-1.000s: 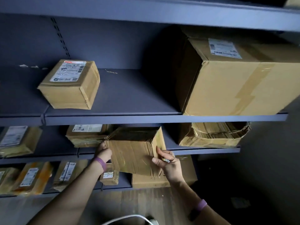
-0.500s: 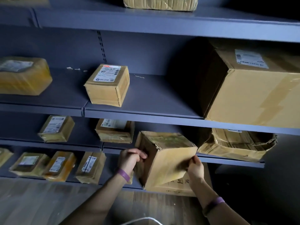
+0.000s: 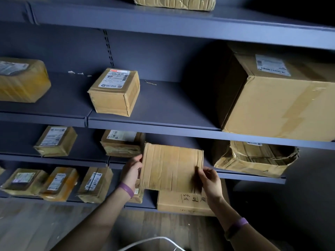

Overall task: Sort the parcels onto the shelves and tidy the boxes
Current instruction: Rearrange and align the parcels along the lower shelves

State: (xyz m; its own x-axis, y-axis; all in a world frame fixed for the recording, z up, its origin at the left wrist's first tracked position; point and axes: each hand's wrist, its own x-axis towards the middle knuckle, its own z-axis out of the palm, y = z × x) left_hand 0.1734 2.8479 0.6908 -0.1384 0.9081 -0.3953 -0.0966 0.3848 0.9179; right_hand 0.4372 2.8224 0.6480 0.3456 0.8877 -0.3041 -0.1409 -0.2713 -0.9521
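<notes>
Dim grey shelving [image 3: 163, 125] fills the wall, and in front of a lower shelf a taped cardboard box [image 3: 172, 169] is held in the air. The left hand [image 3: 131, 172] grips its left edge, fingers curled round it. The right hand [image 3: 211, 182] pinches its lower right edge. Just beyond the left fingers sits a labelled parcel [image 3: 121, 144]. Below the right fingers is a handwritten box [image 3: 183, 201], and further right a crushed carton [image 3: 253, 158].
</notes>
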